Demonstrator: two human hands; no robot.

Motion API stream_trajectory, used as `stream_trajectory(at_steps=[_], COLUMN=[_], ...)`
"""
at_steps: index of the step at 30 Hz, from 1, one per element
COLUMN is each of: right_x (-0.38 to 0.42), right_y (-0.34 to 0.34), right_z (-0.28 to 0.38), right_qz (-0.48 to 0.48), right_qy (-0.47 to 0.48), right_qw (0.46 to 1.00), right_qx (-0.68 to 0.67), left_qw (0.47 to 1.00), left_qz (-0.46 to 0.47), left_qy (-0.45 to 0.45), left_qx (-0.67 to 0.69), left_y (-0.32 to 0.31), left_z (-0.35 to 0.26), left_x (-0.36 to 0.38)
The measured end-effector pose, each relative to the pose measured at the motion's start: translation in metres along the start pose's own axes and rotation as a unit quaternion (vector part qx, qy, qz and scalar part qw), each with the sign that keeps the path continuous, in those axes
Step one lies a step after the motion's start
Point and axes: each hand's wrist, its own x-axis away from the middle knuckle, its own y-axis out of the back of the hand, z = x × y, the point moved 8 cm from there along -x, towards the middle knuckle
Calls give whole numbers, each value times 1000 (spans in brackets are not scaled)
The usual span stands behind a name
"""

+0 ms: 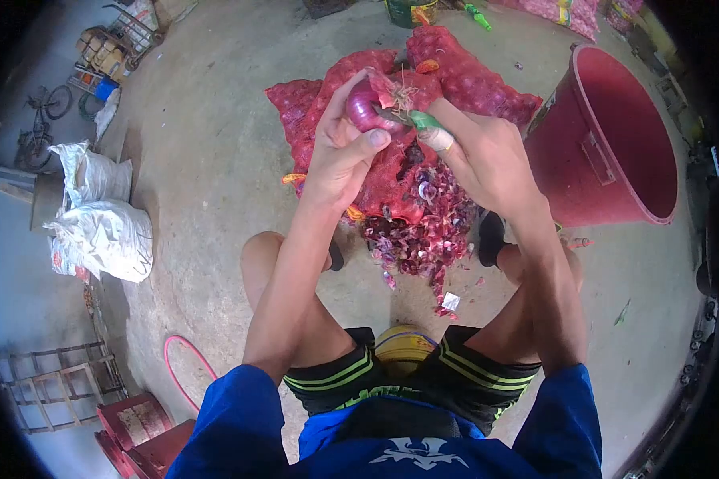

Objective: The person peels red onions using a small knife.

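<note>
A red onion (363, 107), glossy purple with dry roots and loose skin on its right side, is held in my left hand (337, 156). My fingers curl behind the bulb and the thumb presses its lower front. In my right hand (487, 156) is a small knife (425, 121) with green and pale wrapping near the blade. The dark blade touches the onion by the roots, and most of the handle is hidden in my fist. Below both hands, a heap of onion skins (423, 215) lies against red mesh sacks (471, 84) filled with onions.
A large red tub (595, 160) stands close on my right. White sacks (104, 231) sit on the left, with a bicycle (44, 120) and a loaded hand truck (112, 48) behind them. A pink hose (188, 347) curves across the floor. More onion sacks (555, 12) are at the back.
</note>
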Motion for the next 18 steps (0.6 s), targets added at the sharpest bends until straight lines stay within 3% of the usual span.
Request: stream_trajectory(at_steps=[9,12,15,17,18], right_x=[-2,-3,-4,-2,-2], right_y=[6,4,4,1,1], right_z=[1,3,3,1,1], right_qz=[-5,-6,-8,-10,-12], right_qy=[18,20,12,13,14], right_qw=[1000,999,1000,1000,1000], right_qx=[-1,33,25,13,1], left_qw=[999,1000,999,980,981], left_qz=[7,6,33,39,40], left_qy=[-37,16,-12,-103,-104], left_qx=[-29,-7,-39,-162,-161], left_y=[-6,1,-4,-13,-11], left_z=[-12,-9,-16,-32,-34], left_x=[2,4,2,3,3])
